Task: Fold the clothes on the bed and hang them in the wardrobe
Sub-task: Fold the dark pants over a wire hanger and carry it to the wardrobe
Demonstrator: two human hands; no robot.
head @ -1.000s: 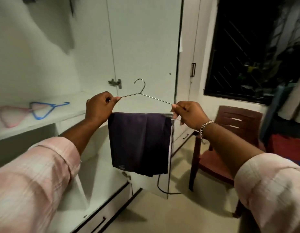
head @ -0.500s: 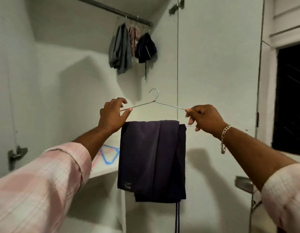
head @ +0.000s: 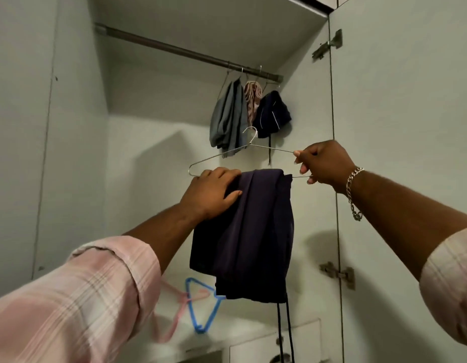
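You're facing the open wardrobe (head: pixel 77 127), rail (head: pixel 185 52) overhead running back to the right, three garments bunched at its far end: grey (head: pixel 227 119), pink (head: pixel 252 99), dark one (head: pixel 273 113). Rest of the rail is bare. Folded dark trousers (head: pixel 250 231) are draped over the bottom bar of a wire hanger (head: pixel 228 155), well below the rail, hook pointing up and not yet on it. Your right hand (head: pixel 325 163) pinches the hanger's right corner, fingers curled round the wire. Your left hand (head: pixel 214 192) lies on the cloth at the bar's left side, thumb on the front of the fold; can't tell if it has the wire too. Drawstrings (head: pixel 284 328) dangle under the trousers. Two plastic hangers, blue (head: pixel 201 305) and pink (head: pixel 174 310), lie on the shelf (head: pixel 240 334) below. Risks, my read: hanger is tilted, left end low, so smooth cloth could slide off that end once you let go there. One-corner hold lets the hook swing and miss the rail. Aim left of the bunch or you'll snag those hangers.
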